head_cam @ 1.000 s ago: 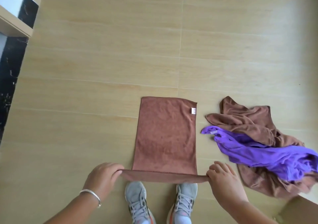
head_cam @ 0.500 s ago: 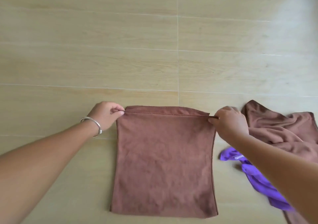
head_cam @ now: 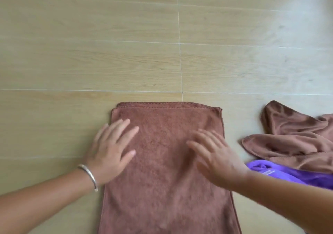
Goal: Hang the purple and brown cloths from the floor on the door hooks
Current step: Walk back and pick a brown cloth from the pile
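Both hands, left hand [head_cam: 110, 151] and right hand [head_cam: 216, 156], fingers spread flat, gripping nothing, press folded brown cloth [head_cam: 167, 170] on floor [head_cam: 90, 62], likely smoothing it.

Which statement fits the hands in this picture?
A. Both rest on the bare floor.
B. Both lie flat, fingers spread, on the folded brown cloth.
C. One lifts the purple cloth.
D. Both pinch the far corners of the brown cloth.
B: the left hand and right hand lie open, fingers spread, on the folded brown cloth; the purple cloth lies untouched beside it.
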The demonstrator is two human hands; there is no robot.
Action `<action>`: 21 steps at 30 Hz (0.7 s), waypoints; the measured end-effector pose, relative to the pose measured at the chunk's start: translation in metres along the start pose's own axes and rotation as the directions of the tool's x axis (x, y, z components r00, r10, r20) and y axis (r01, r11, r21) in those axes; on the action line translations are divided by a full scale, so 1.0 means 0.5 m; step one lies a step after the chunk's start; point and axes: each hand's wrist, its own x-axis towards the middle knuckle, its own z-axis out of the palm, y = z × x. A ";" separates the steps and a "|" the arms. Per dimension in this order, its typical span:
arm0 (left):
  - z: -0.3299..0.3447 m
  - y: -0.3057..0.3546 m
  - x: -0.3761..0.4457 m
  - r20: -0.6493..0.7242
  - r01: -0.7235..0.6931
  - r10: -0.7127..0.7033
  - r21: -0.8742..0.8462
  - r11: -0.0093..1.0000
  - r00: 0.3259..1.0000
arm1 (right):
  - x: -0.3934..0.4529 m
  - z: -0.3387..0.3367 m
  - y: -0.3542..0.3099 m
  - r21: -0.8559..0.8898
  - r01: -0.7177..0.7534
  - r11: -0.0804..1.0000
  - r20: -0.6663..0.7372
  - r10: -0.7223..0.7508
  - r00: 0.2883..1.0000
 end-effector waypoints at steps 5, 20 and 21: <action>0.071 0.023 -0.057 0.180 -0.150 0.131 0.096 0.984 0.975 | -0.024 0.050 0.010 -0.099 0.025 0.995 0.205 -0.005 0.979; 0.051 -0.024 0.018 0.166 -0.390 0.367 0.144 0.909 0.915 | 0.009 0.034 0.038 -0.119 0.102 0.988 0.247 -0.070 0.966; 0.059 -0.029 -0.009 0.156 -0.449 0.427 0.160 0.879 0.891 | -0.016 0.042 0.036 -0.116 0.140 0.983 0.237 -0.110 0.965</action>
